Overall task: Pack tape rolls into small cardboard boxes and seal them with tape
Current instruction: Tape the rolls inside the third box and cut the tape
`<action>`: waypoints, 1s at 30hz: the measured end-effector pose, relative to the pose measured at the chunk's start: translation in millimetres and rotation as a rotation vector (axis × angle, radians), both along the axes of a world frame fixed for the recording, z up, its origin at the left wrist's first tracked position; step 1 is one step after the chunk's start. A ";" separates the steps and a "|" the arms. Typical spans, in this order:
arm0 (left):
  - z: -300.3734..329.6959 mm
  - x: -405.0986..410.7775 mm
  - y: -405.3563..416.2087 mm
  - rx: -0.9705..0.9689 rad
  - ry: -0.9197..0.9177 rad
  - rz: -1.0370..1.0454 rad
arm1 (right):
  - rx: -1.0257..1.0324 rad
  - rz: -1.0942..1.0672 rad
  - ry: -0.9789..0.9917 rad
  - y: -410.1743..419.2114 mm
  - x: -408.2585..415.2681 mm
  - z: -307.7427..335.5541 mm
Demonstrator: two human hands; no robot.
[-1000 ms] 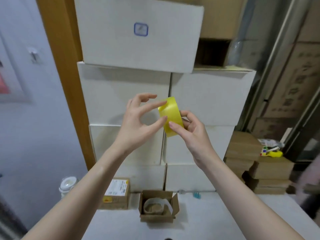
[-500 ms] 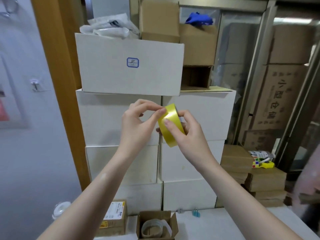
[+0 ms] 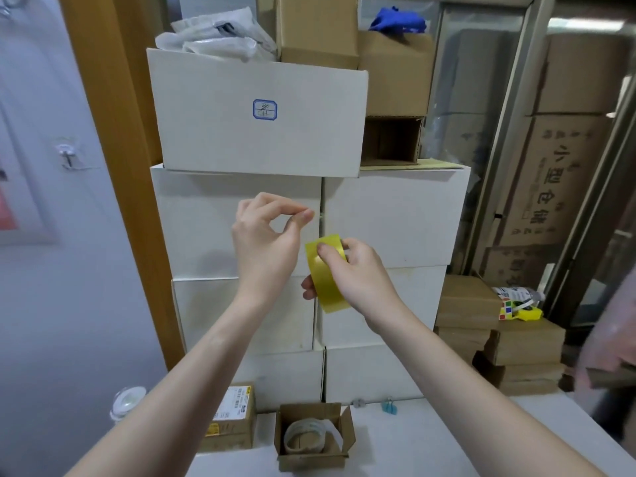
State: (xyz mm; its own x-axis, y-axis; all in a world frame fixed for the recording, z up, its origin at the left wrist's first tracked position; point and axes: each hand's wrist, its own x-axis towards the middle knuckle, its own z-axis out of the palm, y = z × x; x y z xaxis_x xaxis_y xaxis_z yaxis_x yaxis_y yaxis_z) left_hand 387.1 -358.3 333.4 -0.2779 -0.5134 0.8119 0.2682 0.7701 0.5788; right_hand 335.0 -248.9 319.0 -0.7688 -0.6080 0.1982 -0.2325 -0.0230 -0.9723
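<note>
Yellow tape roll [image 3: 326, 273] sits at chest height in the middle of the view, well above the worktop [image 3: 430, 442], gripped by the right hand [image 3: 358, 277]: thumb pressed on the outer band, other fingers wrapped behind and through the core. Just off the roll's 11 o'clock, the left hand [image 3: 265, 242] pinches thumb and forefinger together at what looks like the free end of the tape, though the strip itself is too thin and clear to make out. Judging by this, the step is peeling a length for sealing. To do it well, keep the thumb braking the roll, pull steadily toward 10 o'clock, and keep the strip flat so it does not fold onto itself. Far below at 6 o'clock the small cardboard box [image 3: 313, 438] stands with flaps up, a pale tape roll [image 3: 304, 437] inside it. At its 9 o'clock lies a labelled carton [image 3: 230, 421]; white boxes [image 3: 395, 218] are stacked behind.
</note>
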 end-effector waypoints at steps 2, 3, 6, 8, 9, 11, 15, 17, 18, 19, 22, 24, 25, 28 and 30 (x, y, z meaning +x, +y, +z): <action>-5.5 -1.7 -1.2 0.006 -0.015 0.003 | 0.033 0.000 -0.056 -3.8 -3.8 -5.6; -9.0 -3.2 -2.7 0.030 -0.020 0.003 | 0.040 0.004 -0.071 -6.2 -5.1 -9.4; -18.5 -8.5 -14.2 0.147 -0.100 -0.061 | 0.043 0.037 -0.131 -10.0 -10.4 -23.4; -26.2 -11.0 -25.6 0.202 -0.253 -0.137 | 0.057 0.068 -0.217 -9.2 -15.0 -36.9; -32.5 -12.2 -30.4 0.207 -0.338 -0.164 | 0.074 0.082 -0.274 -8.2 -17.0 -45.6; -50.8 -15.4 -36.5 0.210 -0.475 -0.191 | 0.112 0.111 -0.396 -6.1 -19.6 -66.2; -102.3 -21.0 -40.0 0.281 -0.661 -0.201 | 0.164 0.131 -0.566 -3.3 -21.0 -113.7; -127.5 -23.2 -41.6 0.305 -0.745 -0.194 | 0.198 0.113 -0.609 -0.8 -21.2 -138.1; -139.7 -24.3 -42.1 0.315 -0.789 -0.190 | 0.214 0.105 -0.636 0.8 -20.4 -149.9; -152.1 -25.1 -41.9 0.328 -0.833 -0.189 | 0.228 0.096 -0.671 2.1 -18.9 -161.4; -193.2 -24.6 -40.3 0.403 -0.948 -0.208 | 0.274 0.066 -0.779 5.1 -11.0 -198.0; -221.9 -20.4 -41.7 0.456 -1.014 -0.235 | 0.316 0.056 -0.824 5.0 -4.4 -223.5; -236.4 -17.5 -43.3 0.461 -1.052 -0.244 | 0.332 0.056 -0.849 4.5 -0.7 -236.3; -277.3 -7.9 -49.6 0.449 -1.135 -0.261 | 0.365 0.081 -0.952 2.7 9.4 -269.1; -300.0 -3.8 -54.6 0.419 -1.166 -0.247 | 0.352 0.088 -1.001 -0.7 13.9 -286.2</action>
